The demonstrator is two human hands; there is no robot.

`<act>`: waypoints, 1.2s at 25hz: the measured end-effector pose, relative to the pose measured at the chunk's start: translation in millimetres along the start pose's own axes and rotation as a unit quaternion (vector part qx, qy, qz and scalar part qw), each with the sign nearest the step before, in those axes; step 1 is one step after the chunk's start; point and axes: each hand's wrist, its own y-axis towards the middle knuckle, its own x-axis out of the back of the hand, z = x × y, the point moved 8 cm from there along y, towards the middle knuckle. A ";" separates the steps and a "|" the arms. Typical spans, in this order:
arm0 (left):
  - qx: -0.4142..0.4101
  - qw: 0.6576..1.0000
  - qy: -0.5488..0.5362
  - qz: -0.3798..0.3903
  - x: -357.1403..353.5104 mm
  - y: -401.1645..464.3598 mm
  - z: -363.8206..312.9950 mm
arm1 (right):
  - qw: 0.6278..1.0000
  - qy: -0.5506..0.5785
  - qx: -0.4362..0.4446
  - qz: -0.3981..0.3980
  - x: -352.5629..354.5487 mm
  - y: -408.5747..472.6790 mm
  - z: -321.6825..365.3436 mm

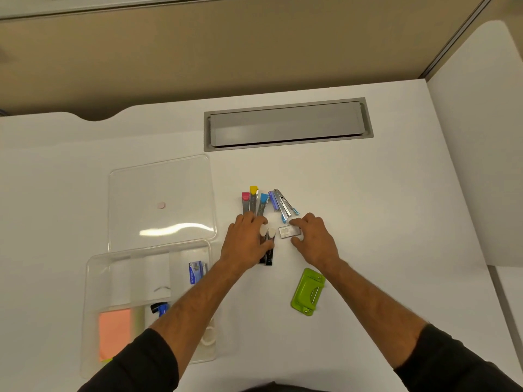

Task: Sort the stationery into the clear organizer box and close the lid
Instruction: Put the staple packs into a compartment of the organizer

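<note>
On the white tabletop (pixel 368 222) the clear box (pixel 93 321) lies open at the near left, and everything else is placed from it. Its lid (pixel 161 188) lies flat just beyond it, touching or nearly touching its far edge, with a small pink dot on it. Inside the box are orange notes (pixel 114 335) in the near-left compartment, a blue-and-white staple packet (pixel 196 271) toward the far right, a black-and-blue clip (pixel 159 308) near the middle and a tape roll (pixel 209 336) at the near right, partly hidden by the left forearm. To the right of the box, both hands work on loose stationery. The left hand (pixel 244 244) curls its fingers over two black lead cases (pixel 268 257) with white caps. Just beyond it lie three cases with red, yellow and blue caps (pixel 254 202) and a blue stapler (pixel 284 205). The right hand (pixel 314 239) pinches a small silver staple block (pixel 288 231) between thumb and fingers. A green punch (pixel 308 291) lies nearer the person, right of the box and apart from the hands.
</note>
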 end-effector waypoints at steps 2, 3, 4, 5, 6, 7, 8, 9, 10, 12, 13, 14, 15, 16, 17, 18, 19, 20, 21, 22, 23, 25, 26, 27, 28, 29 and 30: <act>-0.003 0.999 -0.016 -0.030 9.0 6.1 2.5 | 1.000 -0.026 0.004 -0.003 -1.9 -2.8 -0.3; -0.004 0.999 -0.015 -0.035 11.6 9.6 2.9 | 0.999 -0.036 0.002 -0.001 -2.8 -4.4 -1.3; -0.002 0.999 -0.012 -0.033 13.1 13.0 2.8 | 0.999 -0.041 0.000 0.001 -3.7 -5.8 -2.6; 0.002 0.999 -0.011 -0.030 14.6 16.3 2.0 | 0.999 -0.042 -0.003 0.001 -4.2 -7.1 -4.0; 0.001 0.999 -0.012 -0.034 17.1 19.6 -0.2 | 0.999 -0.038 -0.008 0.001 -4.1 -8.6 -5.1; -0.004 0.999 -0.015 -0.046 20.8 23.4 -3.4 | 0.999 -0.032 -0.013 0.000 -3.9 -9.9 -6.6; -0.010 0.998 -0.016 -0.062 24.6 28.2 -6.7 | 0.999 -0.027 -0.018 -0.003 -2.7 -11.4 -7.4; -0.013 0.997 -0.010 -0.075 28.1 34.0 -10.0 | 1.000 -0.020 -0.022 -0.007 -1.4 -13.1 -8.5; -0.013 0.997 0.002 -0.080 30.6 40.5 -12.9 | 1.000 -0.012 -0.024 -0.012 0.3 -14.7 -9.2; -0.013 0.997 0.033 -0.071 32.0 54.3 -18.3 | 0.999 0.004 -0.025 -0.023 4.7 -17.8 -10.5; -0.016 0.997 0.046 -0.061 30.5 60.9 -20.4 | 0.999 0.012 -0.023 -0.030 7.1 -19.3 -11.1; -0.020 0.997 0.059 -0.051 28.5 66.2 -22.1 | 0.999 0.020 -0.022 -0.037 9.1 -20.7 -11.8; -0.024 0.996 0.072 -0.042 26.0 70.5 -23.3 | 0.998 0.027 -0.022 -0.043 10.4 -22.0 -13.0; -0.026 0.996 0.082 -0.038 23.9 73.5 -23.8 | 0.998 0.032 -0.023 -0.047 11.5 -23.3 -14.2; -0.028 0.995 0.090 -0.039 22.5 75.8 -24.7 | 0.998 0.036 -0.025 -0.050 12.1 -24.7 -16.3; -0.032 0.994 0.093 -0.042 22.3 77.1 -26.2 | 0.997 0.039 -0.028 -0.052 13.1 -25.9 -17.5; -0.037 0.994 0.092 -0.044 23.1 77.9 -27.8 | 0.997 0.043 -0.030 -0.055 14.0 -26.4 -19.0; -0.043 0.995 0.083 -0.044 24.7 78.3 -29.3 | 0.997 0.047 -0.030 -0.057 15.1 -26.6 -20.0; -0.047 0.996 0.069 -0.043 27.0 78.0 -29.6 | 0.997 0.050 -0.030 -0.058 16.2 -26.6 -20.5; -0.048 0.997 0.050 -0.047 31.4 75.9 -28.6 | 0.996 0.054 -0.029 -0.059 17.5 -27.0 -19.8; -0.047 0.997 0.029 -0.054 36.1 72.1 -27.2 | 0.996 0.059 -0.027 -0.061 19.3 -27.3 -18.7; -0.044 0.996 -0.013 -0.079 46.4 55.3 -24.9 | 0.995 0.071 -0.020 -0.069 22.7 -28.7 -14.2; -0.046 0.994 -0.026 -0.092 49.2 42.8 -25.5 | 0.994 0.077 -0.016 -0.073 24.3 -30.6 -10.8; -0.048 0.993 -0.037 -0.105 50.9 27.8 -26.1 | 0.994 0.083 -0.010 -0.077 24.7 -33.5 -6.0; -0.049 0.991 -0.048 -0.115 51.0 13.5 -27.6 | 0.993 0.088 -0.007 -0.082 25.4 -36.6 -1.2; -0.049 0.990 -0.061 -0.121 50.0 0.1 -28.7 | 0.992 0.093 -0.008 -0.084 25.9 -40.0 3.0; -0.044 0.988 -0.073 -0.126 49.1 -12.9 -28.9 | 0.992 0.097 -0.009 -0.083 26.3 -43.6 8.0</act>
